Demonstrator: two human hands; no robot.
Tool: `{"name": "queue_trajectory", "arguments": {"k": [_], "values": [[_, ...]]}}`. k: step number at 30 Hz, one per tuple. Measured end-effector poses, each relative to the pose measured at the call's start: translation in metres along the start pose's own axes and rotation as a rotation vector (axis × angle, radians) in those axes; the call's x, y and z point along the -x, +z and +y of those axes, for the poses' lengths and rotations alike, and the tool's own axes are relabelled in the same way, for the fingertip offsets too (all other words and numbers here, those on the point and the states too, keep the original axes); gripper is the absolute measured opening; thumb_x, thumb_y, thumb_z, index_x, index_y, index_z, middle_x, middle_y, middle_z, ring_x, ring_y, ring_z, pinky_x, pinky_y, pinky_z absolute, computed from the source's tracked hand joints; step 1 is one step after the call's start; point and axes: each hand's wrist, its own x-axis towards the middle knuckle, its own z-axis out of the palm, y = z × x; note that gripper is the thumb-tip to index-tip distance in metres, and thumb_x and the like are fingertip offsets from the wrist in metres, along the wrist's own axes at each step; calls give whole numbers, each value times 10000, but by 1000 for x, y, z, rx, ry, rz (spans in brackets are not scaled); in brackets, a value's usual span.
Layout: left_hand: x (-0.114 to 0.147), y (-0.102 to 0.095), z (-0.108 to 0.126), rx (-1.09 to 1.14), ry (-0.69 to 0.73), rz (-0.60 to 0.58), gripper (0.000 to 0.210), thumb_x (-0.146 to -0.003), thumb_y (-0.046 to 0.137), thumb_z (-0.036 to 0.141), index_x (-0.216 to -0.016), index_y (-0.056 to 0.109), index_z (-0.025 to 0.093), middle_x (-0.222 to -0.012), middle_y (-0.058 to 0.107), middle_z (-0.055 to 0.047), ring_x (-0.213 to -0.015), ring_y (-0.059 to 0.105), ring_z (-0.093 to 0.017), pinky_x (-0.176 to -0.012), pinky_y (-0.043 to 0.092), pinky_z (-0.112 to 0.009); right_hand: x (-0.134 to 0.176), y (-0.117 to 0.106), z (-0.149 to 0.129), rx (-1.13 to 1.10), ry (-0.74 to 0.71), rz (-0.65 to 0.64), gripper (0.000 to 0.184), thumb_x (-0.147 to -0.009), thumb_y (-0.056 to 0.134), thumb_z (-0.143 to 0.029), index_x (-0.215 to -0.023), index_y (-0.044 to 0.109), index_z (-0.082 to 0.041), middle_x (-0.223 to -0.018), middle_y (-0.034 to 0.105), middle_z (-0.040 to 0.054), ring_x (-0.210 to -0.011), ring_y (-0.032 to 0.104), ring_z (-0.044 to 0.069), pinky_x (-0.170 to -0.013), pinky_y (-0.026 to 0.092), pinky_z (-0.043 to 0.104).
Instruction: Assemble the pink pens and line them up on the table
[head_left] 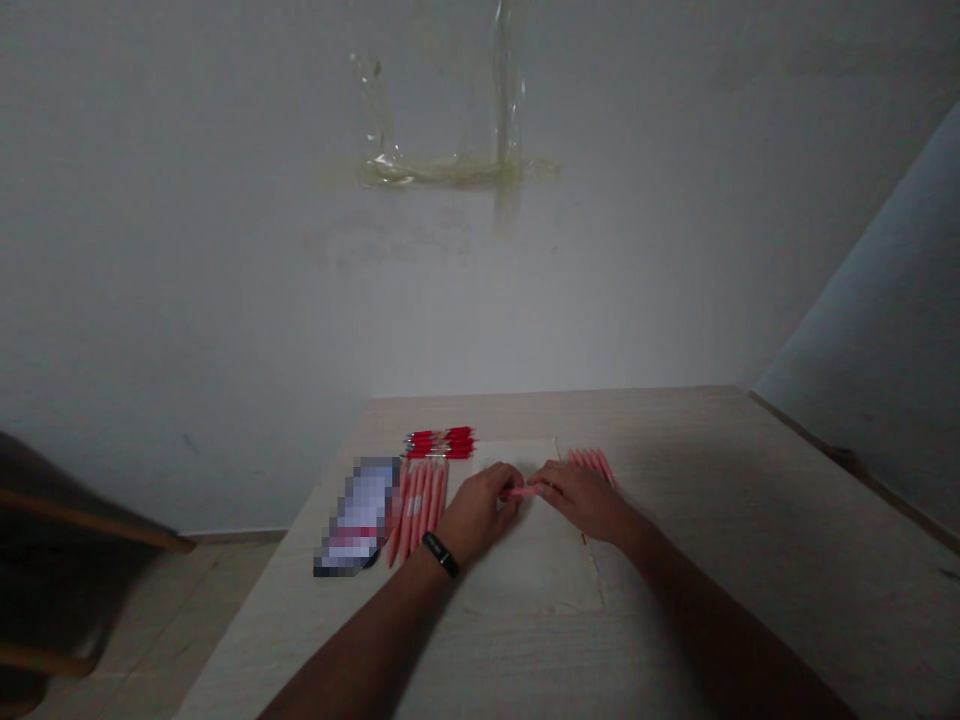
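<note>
Both hands meet over a pale sheet (536,580) on the table, holding a slim pink pen (523,491) level between them. Around its left end the fingers of my left hand (484,505) are closed, and a dark band (440,553) circles that wrist. My right hand (581,497) pinches the other end. Beside my left hand lies a row of several longer pink pens (417,510). Several shorter pink pieces (592,462) lie just beyond my right hand, which partly hides them. Several red pens (442,443) with shiny tips are stacked behind the left row.
A blurred-out phone-like object (358,515) lies near the left edge of the wooden table (645,405). The wall (637,250) with peeling clear tape (435,175) rises behind the table. At far left stands a dark piece of furniture with wooden bars (97,520).
</note>
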Motion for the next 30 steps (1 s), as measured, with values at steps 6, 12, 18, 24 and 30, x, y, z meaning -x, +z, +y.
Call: {"name": "queue_trajectory", "arguments": {"k": [6,12,18,24,30], "values": [[-1,1,0,-9,19,-3,117,-843,558,145,-937,609,192,-887,618,-28,-807,558,-159,-723,425,-253,0,1,-1,-6,-18,-10,332,-1045,351,-344,-1063,654,-210,-1031,682,57,-988,613,187,-895,420,312],[0,2,0,-38,61,14,179,-801,592,90,-939,625,200,-915,612,-29,-873,561,-172,-779,428,-269,1,2,-1,25,-21,-31,332,-1044,355,-355,-988,642,-197,-975,673,51,-948,610,182,-862,426,300],[0,3,-1,-58,36,2,157,-815,591,112,-938,630,202,-929,597,-36,-871,559,-175,-775,438,-273,0,4,1,56,-44,-43,318,-1031,391,-360,-944,643,-186,-924,661,47,-891,606,171,-805,427,284],[0,2,1,-63,16,-9,133,-832,588,139,-939,634,202,-944,596,-42,-866,563,-170,-772,442,-269,0,2,-1,56,-18,-41,298,-1010,441,-373,-935,663,-189,-898,659,40,-833,601,165,-757,421,276],[0,2,0,-74,11,-7,116,-848,584,165,-941,640,206,-931,598,-37,-855,565,-169,-752,437,-261,1,1,-1,47,23,-21,263,-977,510,-414,-956,653,-195,-889,660,32,-794,596,160,-713,414,261]]}}
